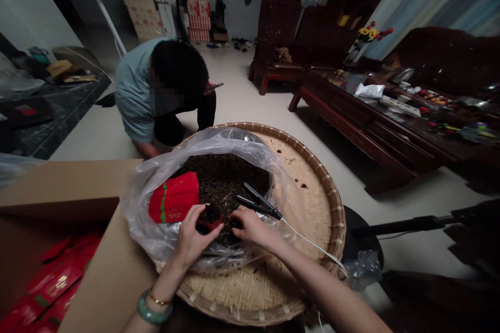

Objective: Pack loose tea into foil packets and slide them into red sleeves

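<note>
My left hand (191,234) is curled around a small red packet (214,225) whose dark mouth faces up. Close beside it, my right hand (250,225) has its fingers bent together over dark dried leaves, which look like tea (222,177); what it pinches, if anything, is too small to make out. The leaves fill a large clear plastic bag (140,187) with its top spread wide. On them, left of centre, lies a stack of flat red packets (175,197) with a green stripe. A black hair-straightener-like clamp (260,205) with a white cord rests on the right, its jaws apart.
Under the bag is a round woven bamboo tray (328,192) with stray leaf bits. At left stands an open cardboard box (94,265) holding red packets (58,286). A person (136,88) crouches beyond the tray. A dark wooden table (351,119) stands at right.
</note>
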Tool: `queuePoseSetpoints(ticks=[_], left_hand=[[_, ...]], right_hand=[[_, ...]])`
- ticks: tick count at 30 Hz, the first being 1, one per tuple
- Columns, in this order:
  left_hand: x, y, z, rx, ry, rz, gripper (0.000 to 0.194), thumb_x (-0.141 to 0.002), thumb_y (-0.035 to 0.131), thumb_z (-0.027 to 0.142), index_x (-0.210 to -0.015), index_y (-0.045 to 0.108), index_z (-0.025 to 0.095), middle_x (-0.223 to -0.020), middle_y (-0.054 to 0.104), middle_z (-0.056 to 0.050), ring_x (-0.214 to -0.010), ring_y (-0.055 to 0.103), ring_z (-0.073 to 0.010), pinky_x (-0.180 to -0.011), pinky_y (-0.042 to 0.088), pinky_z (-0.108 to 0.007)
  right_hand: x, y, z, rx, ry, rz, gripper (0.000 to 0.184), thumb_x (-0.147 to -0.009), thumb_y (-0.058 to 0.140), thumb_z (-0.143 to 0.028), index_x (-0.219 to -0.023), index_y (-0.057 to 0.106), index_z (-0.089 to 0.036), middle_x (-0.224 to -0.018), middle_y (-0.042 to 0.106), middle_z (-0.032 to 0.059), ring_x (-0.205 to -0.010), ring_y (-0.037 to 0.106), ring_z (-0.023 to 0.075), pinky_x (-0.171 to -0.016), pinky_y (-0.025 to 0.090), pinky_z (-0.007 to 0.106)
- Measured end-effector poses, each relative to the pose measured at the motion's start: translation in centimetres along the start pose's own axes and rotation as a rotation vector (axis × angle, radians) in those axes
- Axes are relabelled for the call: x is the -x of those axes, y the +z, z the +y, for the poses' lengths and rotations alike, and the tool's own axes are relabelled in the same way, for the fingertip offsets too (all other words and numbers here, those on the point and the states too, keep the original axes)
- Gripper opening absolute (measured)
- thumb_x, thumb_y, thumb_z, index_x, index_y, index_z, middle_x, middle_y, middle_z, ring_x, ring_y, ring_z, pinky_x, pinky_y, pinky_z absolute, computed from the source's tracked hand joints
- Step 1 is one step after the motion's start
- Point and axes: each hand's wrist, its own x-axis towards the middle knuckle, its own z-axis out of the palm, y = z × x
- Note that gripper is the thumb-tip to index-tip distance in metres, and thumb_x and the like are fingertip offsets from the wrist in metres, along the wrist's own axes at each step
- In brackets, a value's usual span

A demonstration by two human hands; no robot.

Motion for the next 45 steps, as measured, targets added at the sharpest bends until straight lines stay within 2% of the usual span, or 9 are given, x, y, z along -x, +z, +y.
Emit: queuePoseSetpoints(ticks=[8, 16, 25, 45], left_hand=[[0.06, 0.19, -0.21, -0.02, 0.033, 0.006, 0.036, -0.072, 0.068, 0.035, -0.099, 0.052, 0.019, -0.094, 0.06, -0.006, -0.087, 0.061, -0.0202, -0.076, 0.053, -0.032], [0.14, 0.03, -0.11, -0.046, 0.075, 0.009, 0.037, -0.074, 0.068, 0.033, -0.103, 0.051, 0.018, -0.098, 0.06, -0.007, -0.09, 0.061, -0.0201, -0.078, 0.053, -0.032], [0.09, 0.28, -0.27, -0.043, 0.113, 0.042, 0.037, -0.072, 0.069, 0.032, -0.102, 0.052, 0.018, -0.095, 0.061, -0.006, -0.087, 0.062, -0.0196, -0.075, 0.054, -0.031], [0.06, 0.42, -0.4, -0.039, 0.107, 0.014, 0.039, -0.073, 0.069, 0.032, -0.104, 0.051, 0.018, -0.097, 0.059, -0.007, -0.089, 0.06, -0.0203, -0.077, 0.053, -0.033]], right_hand=[[0.11, 0.19, 0.18, 0.022, -0.027, 0.021, 0.025, -0.07, 0.061, -0.006, -0.093, 0.064, -0.017, -0.096, 0.059, 0.0044, -0.088, 0.055, 0.016, -0.077, 0.042, 0.025], [-0.05, 0.19, 0.61, 0.027, -0.013, 0.052, 0.023, -0.067, 0.058, -0.001, -0.085, 0.064, -0.015, -0.082, 0.059, 0.0023, -0.075, 0.053, 0.0139, -0.069, 0.042, 0.023], [-0.04, 0.25, 0.55, 0.034, 0.009, 0.039, 0.024, -0.067, 0.06, -0.002, -0.086, 0.065, -0.014, -0.083, 0.06, 0.0033, -0.076, 0.053, 0.0144, -0.07, 0.041, 0.023], [-0.07, 0.4, 0.78, 0.01, -0.006, 0.031, 0.025, -0.067, 0.059, -0.003, -0.089, 0.064, -0.014, -0.086, 0.06, 0.0048, -0.078, 0.054, 0.0159, -0.072, 0.042, 0.025]])
